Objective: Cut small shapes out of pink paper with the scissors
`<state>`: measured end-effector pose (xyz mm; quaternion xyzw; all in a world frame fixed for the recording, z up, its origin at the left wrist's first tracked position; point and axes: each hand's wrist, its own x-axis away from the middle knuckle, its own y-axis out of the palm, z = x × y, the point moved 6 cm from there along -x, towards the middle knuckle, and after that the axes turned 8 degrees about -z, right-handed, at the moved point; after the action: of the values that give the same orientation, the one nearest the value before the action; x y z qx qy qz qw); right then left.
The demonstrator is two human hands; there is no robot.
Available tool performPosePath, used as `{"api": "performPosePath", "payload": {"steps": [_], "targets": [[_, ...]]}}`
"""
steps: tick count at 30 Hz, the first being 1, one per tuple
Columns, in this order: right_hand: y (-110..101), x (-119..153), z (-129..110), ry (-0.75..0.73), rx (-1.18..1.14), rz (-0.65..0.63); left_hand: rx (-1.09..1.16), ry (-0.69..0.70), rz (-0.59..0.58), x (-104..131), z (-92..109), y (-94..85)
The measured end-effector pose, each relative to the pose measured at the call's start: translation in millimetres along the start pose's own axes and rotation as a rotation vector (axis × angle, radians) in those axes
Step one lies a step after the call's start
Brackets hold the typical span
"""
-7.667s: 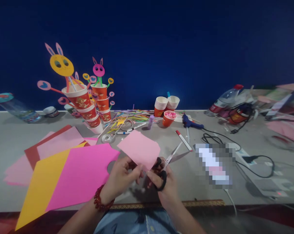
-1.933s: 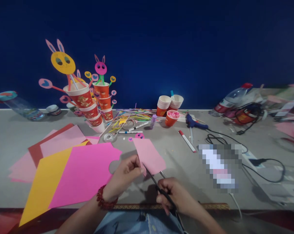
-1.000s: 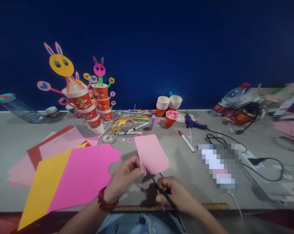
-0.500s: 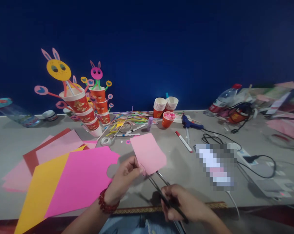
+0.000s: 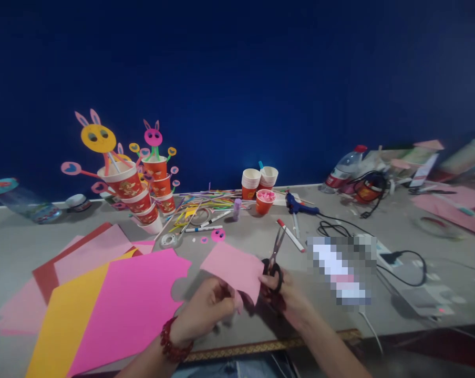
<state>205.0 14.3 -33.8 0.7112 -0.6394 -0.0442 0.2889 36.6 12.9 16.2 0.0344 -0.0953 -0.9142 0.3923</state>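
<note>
Between my two hands is a light pink sheet of paper, held just above the table, with a lower part of it curling down. My left hand, with a red bead bracelet on the wrist, pinches the paper's lower left edge. My right hand has a pair of black-handled scissors in its grip, the blades pointing up and away from the paper. Its fingertips also touch the paper's right edge. A magenta face cutout lies just behind the sheet.
Magenta card and yellow card lie at left. Stacked red cups with rabbit figures stand behind them. Straws, paper cups and a blue glue gun are at the back. A power strip with cables lies right.
The scissors have swung from pointing at the paper's lower edge to pointing upward in my right hand, whose fingers now meet the paper's right edge. The sheet has tilted and moved lower.
</note>
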Motion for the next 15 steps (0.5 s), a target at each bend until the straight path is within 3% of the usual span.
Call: {"api": "performPosePath", "payload": {"steps": [4, 10, 15], "targets": [[-2.5, -7.3, -17.7, -0.125, -0.007, 0.083, 0.049, -0.053, -0.076, -2.9, 2.6, 5.9], [-26.1, -14.8, -57.9, -0.246, 0.176, 0.118, 0.297, -0.185, -0.204, -5.4, -19.2, 16.5], [-67.5, -24.4, -69.4, -0.330, 0.331, 0.300, 0.276, -0.139, -0.055, -4.3, -15.0, -1.0]]}}
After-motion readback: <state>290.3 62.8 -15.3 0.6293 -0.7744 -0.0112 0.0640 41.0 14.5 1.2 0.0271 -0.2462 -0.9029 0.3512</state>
